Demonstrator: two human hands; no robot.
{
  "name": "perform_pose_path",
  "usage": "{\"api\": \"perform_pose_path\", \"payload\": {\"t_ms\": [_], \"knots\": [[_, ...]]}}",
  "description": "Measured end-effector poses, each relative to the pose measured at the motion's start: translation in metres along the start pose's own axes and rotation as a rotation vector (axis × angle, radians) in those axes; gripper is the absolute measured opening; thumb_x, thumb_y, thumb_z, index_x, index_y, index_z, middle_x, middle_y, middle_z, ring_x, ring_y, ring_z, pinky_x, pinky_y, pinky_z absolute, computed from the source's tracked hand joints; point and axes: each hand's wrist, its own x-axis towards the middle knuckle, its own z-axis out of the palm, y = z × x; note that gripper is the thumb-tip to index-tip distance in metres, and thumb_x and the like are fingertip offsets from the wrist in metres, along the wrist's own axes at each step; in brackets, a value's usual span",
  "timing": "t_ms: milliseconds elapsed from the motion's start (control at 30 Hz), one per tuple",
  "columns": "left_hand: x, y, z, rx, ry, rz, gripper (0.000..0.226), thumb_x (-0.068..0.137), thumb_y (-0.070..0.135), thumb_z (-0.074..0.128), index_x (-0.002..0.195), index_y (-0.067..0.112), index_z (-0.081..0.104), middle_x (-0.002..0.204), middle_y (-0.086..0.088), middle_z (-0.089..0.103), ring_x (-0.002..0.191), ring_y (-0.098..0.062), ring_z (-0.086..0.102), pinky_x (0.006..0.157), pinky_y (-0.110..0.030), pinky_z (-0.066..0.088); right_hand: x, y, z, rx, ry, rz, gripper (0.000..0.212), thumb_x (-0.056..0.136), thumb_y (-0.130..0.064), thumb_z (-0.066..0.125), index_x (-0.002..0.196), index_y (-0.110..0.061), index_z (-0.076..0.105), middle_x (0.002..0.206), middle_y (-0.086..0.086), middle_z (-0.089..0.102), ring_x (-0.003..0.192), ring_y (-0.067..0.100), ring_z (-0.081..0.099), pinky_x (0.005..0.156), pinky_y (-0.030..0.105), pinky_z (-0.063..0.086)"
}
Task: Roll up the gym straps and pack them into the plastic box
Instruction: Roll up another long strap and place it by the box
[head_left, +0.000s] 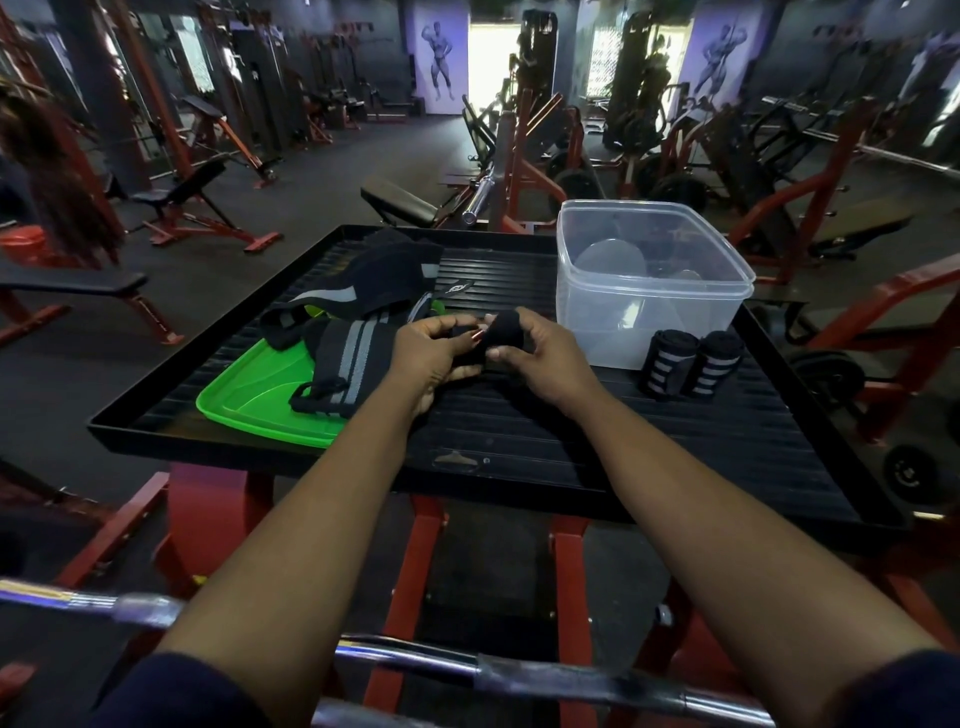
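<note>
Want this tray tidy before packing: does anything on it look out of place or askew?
Nothing spilled or damaged. The green lid lies half buried under the loose straps at the left of the tray, and two rolled straps sit beside the plastic box, not in it.

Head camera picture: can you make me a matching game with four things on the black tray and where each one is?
Things
1. plastic box
2. green lid
3. two rolled straps
4. black strap

Places
A. held between the left hand and the right hand
B. near left of the black tray, partly under the loose straps
C. far right of the tray, open on top
D. side by side, just in front of the box

Pairs: 1-C, 2-B, 3-D, 4-A
</note>
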Motion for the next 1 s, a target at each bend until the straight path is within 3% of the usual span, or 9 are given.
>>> {"api": "perform_pose_path", "payload": {"t_ms": [133,333,500,633,700,867,1000], "knots": [[-0.0013,-0.0004,0.0022,0.045,-0.036,0.003,0.014,0.090,-0.002,0.057,0.091,0.009,0.065,0.093,-0.007,0.066,0.083,-0.020,0.067,0.065,-0.031,0.061,0.0032,0.0040,0.0000,-0.028,0.087,0.025,0.023,0.089,-0.017,0.066,0.112,-0.017,0.067,0.104,0.001,0.072,0.101,0.018,0.065,0.093,0.037,0.051],[0.0015,-0.0042,0.0060,0.061,-0.098,0.031,0.020,0.095,-0.004,0.048,0.111,0.001,0.059,0.108,-0.014,0.061,0.089,-0.019,0.064,0.064,-0.029,0.060,0.0056,0.0018,0.0013,0.014,0.239,0.116,0.022,0.087,-0.018,0.069,0.109,-0.014,0.070,0.099,0.004,0.074,0.095,0.019,0.068,0.088,0.039,0.053],[0.0011,-0.0040,0.0075,0.064,-0.143,0.029,0.016,0.098,-0.001,0.042,0.105,0.005,0.054,0.103,-0.008,0.057,0.089,-0.019,0.061,0.069,-0.036,0.061,0.0062,-0.0017,-0.0002,0.060,0.276,0.159,0.016,0.086,-0.019,0.072,0.101,-0.014,0.072,0.095,0.002,0.074,0.091,0.016,0.069,0.086,0.034,0.055],[-0.0013,-0.0066,0.0061,0.030,-0.225,0.067,0.005,0.095,0.014,0.055,0.095,0.009,0.054,0.105,-0.006,0.059,0.094,-0.017,0.062,0.073,-0.038,0.060,0.0049,-0.0032,-0.0055,0.067,0.264,0.150,0.015,0.086,-0.020,0.072,0.099,-0.013,0.072,0.094,0.001,0.074,0.088,0.014,0.068,0.081,0.026,0.053],[-0.0022,-0.0074,0.0038,0.055,-0.217,0.098,0.014,0.085,0.006,0.067,0.088,0.011,0.054,0.100,-0.007,0.060,0.088,-0.018,0.064,0.074,-0.039,0.060,0.0035,-0.0042,-0.0047,0.059,0.239,0.140,0.013,0.085,-0.019,0.073,0.097,-0.014,0.072,0.092,-0.001,0.073,0.084,0.010,0.065,0.077,0.022,0.051],[-0.0048,-0.0081,0.0027,0.134,-0.236,0.124,0.032,0.073,-0.008,0.074,0.087,0.012,0.053,0.099,-0.005,0.061,0.081,-0.021,0.067,0.070,-0.038,0.060,0.0033,-0.0004,-0.0042,0.188,0.215,0.190,0.017,0.080,-0.013,0.078,0.078,-0.026,0.066,0.086,0.000,0.072,0.077,0.011,0.065,0.078,0.028,0.054],[-0.0043,-0.0068,0.0026,0.146,-0.201,0.155,0.045,0.071,-0.013,0.074,0.102,0.011,0.051,0.103,-0.002,0.055,0.088,-0.021,0.063,0.067,-0.036,0.061,0.0042,0.0026,-0.0005,0.196,0.177,0.214,0.012,0.084,-0.020,0.074,0.087,-0.026,0.064,0.097,0.002,0.072,0.091,0.017,0.068,0.088,0.038,0.055]]}}
